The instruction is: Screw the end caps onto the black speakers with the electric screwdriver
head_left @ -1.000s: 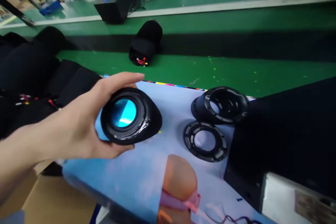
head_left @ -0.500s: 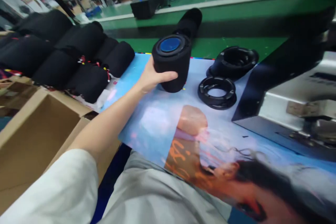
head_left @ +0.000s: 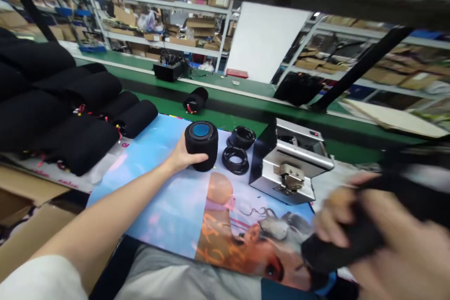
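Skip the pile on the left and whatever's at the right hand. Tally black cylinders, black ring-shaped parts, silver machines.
Black cylinders: 2, one in the left hand, one beyond it
Black ring-shaped parts: 2 visible, one nearer, one farther
Silver machines: 1
Total: 5

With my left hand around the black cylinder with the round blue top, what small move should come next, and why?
Probably ease the blurred dark object in your right hand toward the upright black cylinder with the round blue top: your left hand already grips its side, its top faces up uncovered, and the dark object is off to the right.
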`<state>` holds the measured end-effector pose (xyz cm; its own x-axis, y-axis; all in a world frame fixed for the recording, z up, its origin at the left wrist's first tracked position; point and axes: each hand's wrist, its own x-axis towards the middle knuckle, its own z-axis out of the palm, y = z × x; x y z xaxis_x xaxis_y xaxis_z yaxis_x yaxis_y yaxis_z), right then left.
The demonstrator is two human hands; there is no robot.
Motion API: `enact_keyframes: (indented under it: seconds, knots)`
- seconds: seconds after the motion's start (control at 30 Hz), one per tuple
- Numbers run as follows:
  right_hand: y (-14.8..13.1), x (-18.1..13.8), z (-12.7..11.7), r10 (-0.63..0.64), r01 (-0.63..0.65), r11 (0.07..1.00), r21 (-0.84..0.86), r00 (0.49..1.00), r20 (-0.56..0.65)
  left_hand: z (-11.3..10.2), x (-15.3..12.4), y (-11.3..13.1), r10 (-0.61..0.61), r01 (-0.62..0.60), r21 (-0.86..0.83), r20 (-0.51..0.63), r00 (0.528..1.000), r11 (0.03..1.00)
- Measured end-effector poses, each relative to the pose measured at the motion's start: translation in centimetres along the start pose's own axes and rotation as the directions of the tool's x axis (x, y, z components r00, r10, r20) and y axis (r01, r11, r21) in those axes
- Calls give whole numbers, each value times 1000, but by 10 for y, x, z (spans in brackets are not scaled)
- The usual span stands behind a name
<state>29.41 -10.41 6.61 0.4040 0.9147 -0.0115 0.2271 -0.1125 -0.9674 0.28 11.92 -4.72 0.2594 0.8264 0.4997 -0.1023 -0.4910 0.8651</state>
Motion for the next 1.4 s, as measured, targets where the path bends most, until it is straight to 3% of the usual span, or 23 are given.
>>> enact_keyframes:
  seconds: [0.07,0.17,0.3,0.5,0.67,0.83,1.0,1.13,1.23,1.3,1.4]
  knots:
    - [-4,7,37,-5,4,1000,-30,1000,-5,-3,-4,2,-2,3,-23,31,1000,1000]
    - [-5,31,95,58,-59,972,-229,998,-10,-10,-2,5,-13,17,-64,50,999,998]
    - [-2,67,143,146,-139,837,-529,989,-27,-25,9,8,-28,27,-110,-10,1000,994]
    - [8,78,154,175,-154,593,-791,983,-61,-36,21,3,-51,22,-198,-143,988,980]
    - [10,76,154,193,-180,487,-855,977,-96,-29,19,2,-73,41,-247,-123,990,968]
    - [6,75,157,278,-223,524,-822,957,-83,-25,9,5,-67,66,-231,4,998,971]
    - [7,59,146,362,-235,678,-697,931,38,-27,-1,17,-27,58,-184,164,986,981]
    - [7,41,131,358,-255,839,-481,924,134,-25,-10,28,0,48,-153,301,954,987]
    - [1,26,116,262,-229,944,-237,958,117,-21,-17,32,-5,65,-136,399,917,989]
    - [-4,13,108,196,-190,979,-77,977,81,-19,-20,33,-16,88,-133,467,884,987]
    - [-6,-6,107,208,-217,973,74,971,116,-17,-22,33,-52,141,-119,555,830,983]
